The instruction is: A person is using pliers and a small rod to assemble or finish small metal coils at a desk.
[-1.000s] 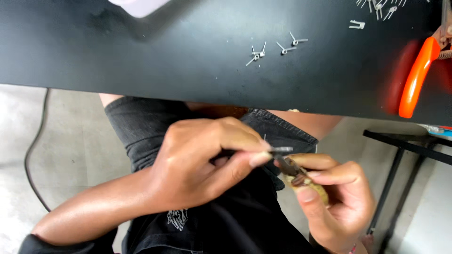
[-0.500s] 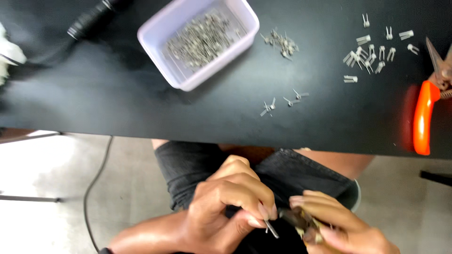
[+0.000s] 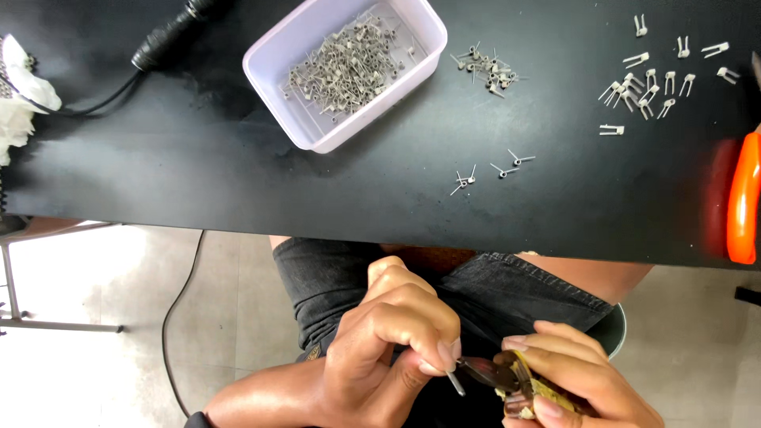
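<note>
Low in the head view, over my lap, my left hand pinches a thin metal wire piece between thumb and forefinger. My right hand grips a small pair of pliers with worn yellowish handles; the dark jaws meet the wire piece. On the black table above stands a pale lilac tray filled with several small wire springs. Three loose springs lie near the table's front edge.
A small heap of springs lies right of the tray, and several bent two-legged wire pieces lie at the far right. Orange-handled pliers rest at the right edge. A black cable and plug and white crumpled material sit at left.
The view has tilted so the table top and tray have come into sight and my hands sit lower in the picture. Both hands keep their hold on the wire piece and pliers.
</note>
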